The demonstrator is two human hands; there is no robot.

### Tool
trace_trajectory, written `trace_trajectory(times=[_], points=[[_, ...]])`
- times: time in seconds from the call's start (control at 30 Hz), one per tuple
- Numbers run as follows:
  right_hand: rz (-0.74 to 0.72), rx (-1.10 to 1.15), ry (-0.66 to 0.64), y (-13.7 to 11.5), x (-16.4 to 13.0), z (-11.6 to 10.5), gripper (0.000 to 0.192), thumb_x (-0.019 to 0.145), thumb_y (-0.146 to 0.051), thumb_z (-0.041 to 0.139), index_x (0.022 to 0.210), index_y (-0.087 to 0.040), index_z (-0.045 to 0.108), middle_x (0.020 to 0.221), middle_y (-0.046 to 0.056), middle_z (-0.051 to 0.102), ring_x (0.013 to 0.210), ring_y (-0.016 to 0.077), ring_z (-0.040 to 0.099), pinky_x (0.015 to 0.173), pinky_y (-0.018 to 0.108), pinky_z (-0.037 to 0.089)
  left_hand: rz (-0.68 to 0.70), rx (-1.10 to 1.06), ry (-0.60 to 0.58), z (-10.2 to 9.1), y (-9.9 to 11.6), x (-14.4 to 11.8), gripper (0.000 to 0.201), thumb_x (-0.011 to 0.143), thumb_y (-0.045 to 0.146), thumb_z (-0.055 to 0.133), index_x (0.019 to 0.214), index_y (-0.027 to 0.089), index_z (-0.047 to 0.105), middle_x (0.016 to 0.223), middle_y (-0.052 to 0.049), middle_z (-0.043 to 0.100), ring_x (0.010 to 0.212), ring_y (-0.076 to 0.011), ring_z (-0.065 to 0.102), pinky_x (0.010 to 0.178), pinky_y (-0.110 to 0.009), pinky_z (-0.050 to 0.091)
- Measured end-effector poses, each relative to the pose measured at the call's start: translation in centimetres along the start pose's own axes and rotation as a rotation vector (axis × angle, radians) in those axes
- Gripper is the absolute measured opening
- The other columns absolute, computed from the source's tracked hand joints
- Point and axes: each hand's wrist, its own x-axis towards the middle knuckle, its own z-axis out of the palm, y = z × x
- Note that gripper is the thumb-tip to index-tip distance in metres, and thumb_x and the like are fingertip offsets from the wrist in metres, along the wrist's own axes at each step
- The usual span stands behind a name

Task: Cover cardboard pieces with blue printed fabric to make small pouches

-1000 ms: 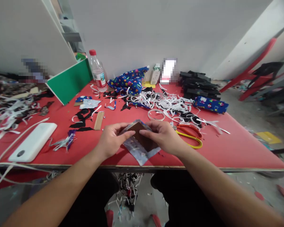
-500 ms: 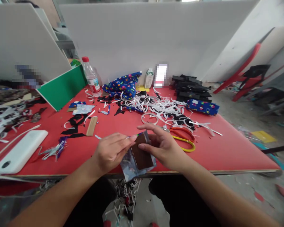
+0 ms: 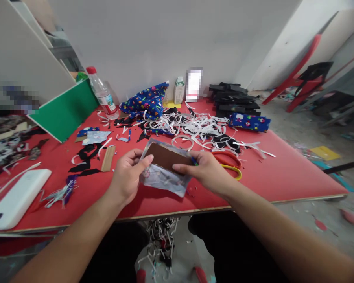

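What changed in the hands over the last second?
Both hands, left hand and right hand, kept hold of the fabric piece with the brown card and turned it from diamond-wise to lying wide. The scissors and white scraps lie as before.

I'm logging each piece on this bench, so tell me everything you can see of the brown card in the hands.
The brown card is a flat, stiff-looking rectangle, plain and matte. It lies slightly tilted on a pale printed fabric piece, held above the red table. The left hand pinches the fabric's left edge; the right hand presses the card's right end.
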Motion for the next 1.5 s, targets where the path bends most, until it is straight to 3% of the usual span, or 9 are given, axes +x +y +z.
trace_trajectory(times=[0.13,0.37,0.5,0.6,0.73,0.9,1.17,1.37,1.5], points=[[0.009,0.061,0.039,0.0,0.2,-1.0,0.037,0.065,-0.039,0.095,0.093,-0.02,0.08,0.09,0.003,0.082,0.076,0.017,0.073,0.075,0.032,0.061,-0.153,0.133,-0.181,-0.1,-0.4,0.1,0.043,0.067,0.037,0.098,0.1,0.017,0.08,0.087,-0.006,0.081,0.07,-0.0178,0.073,0.069,-0.03,0.063],[-0.093,0.076,0.09,0.4,0.2,-0.2,0.031,0.068,-0.041,0.091,0.083,-0.019,0.076,0.075,0.0,0.074,0.062,0.0129,0.063,0.059,0.027,0.053,-0.185,0.168,-0.196,0.8,-1.0,-0.2,0.04,0.068,0.037,0.097,0.098,0.016,0.083,0.093,-0.009,0.084,0.079,-0.0227,0.078,0.074,-0.032,0.063],[-0.238,-0.365,0.1,-1.3,-0.6,-2.0,0.026,0.083,-0.045,0.078,0.09,-0.02,0.077,0.08,0.002,0.076,0.068,0.0168,0.065,0.062,0.03,0.051,-0.285,0.297,-0.408,0.9,-1.2,-0.3,0.043,0.066,0.035,0.097,0.1,0.015,0.08,0.092,-0.009,0.083,0.083,-0.0249,0.079,0.077,-0.035,0.065],[-0.349,-0.876,0.273,-3.1,-1.9,-5.8,0.032,0.096,-0.046,0.064,0.115,-0.023,0.076,0.116,0.009,0.078,0.1,0.0256,0.07,0.087,0.04,0.053,-0.233,0.247,-0.279,0.9,-1.8,0.0,0.045,0.075,0.042,0.09,0.107,0.015,0.075,0.098,-0.01,0.083,0.077,-0.0235,0.078,0.066,-0.035,0.064],[0.06,-1.4,0.232,-3.2,-2.7,-10.1,0.03,0.084,-0.031,0.07,0.111,-0.02,0.071,0.107,0.013,0.076,0.095,0.0316,0.069,0.079,0.043,0.052,-0.175,0.207,-0.189,0.6,-2.5,0.7,0.055,0.07,0.03,0.093,0.119,0.017,0.071,0.117,-0.011,0.081,0.1,-0.0267,0.078,0.086,-0.04,0.064],[0.125,-1.438,0.133,-1.1,-0.9,-10.2,0.029,0.083,-0.032,0.068,0.109,-0.022,0.065,0.116,0.014,0.074,0.097,0.0304,0.068,0.076,0.04,0.051,-0.145,0.191,-0.185,0.3,-2.8,1.0,0.047,0.071,0.03,0.093,0.113,0.014,0.079,0.12,-0.014,0.081,0.114,-0.0279,0.075,0.107,-0.042,0.055],[0.182,-1.448,0.17,-1.8,-0.7,-9.6,0.016,0.075,-0.028,0.073,0.074,-0.024,0.058,0.081,0.008,0.07,0.072,0.0235,0.062,0.061,0.035,0.041,-0.145,0.069,-0.16,0.5,-2.2,0.7,0.045,0.07,0.026,0.094,0.111,0.014,0.079,0.107,-0.011,0.082,0.088,-0.0207,0.075,0.072,-0.029,0.06],[0.037,-1.267,0.264,-1.8,-1.1,-6.8,0.02,0.095,-0.037,0.053,0.102,-0.022,0.065,0.084,0.006,0.073,0.072,0.0215,0.065,0.061,0.033,0.042,-0.056,-0.134,-0.122,0.7,-1.3,0.6,0.031,0.07,0.025,0.095,0.096,0.015,0.082,0.1,-0.008,0.083,0.083,-0.0174,0.074,0.073,-0.027,0.061],[0.129,-1.235,0.291,-2.0,-1.4,-6.2,0.033,0.093,-0.051,0.056,0.103,-0.023,0.069,0.083,0.008,0.075,0.074,0.0272,0.069,0.061,0.035,0.044,-0.003,-0.155,-0.082,0.6,-1.2,1.1,0.035,0.072,0.028,0.093,0.103,0.016,0.081,0.11,-0.01,0.082,0.094,-0.0211,0.075,0.085,-0.032,0.062]])
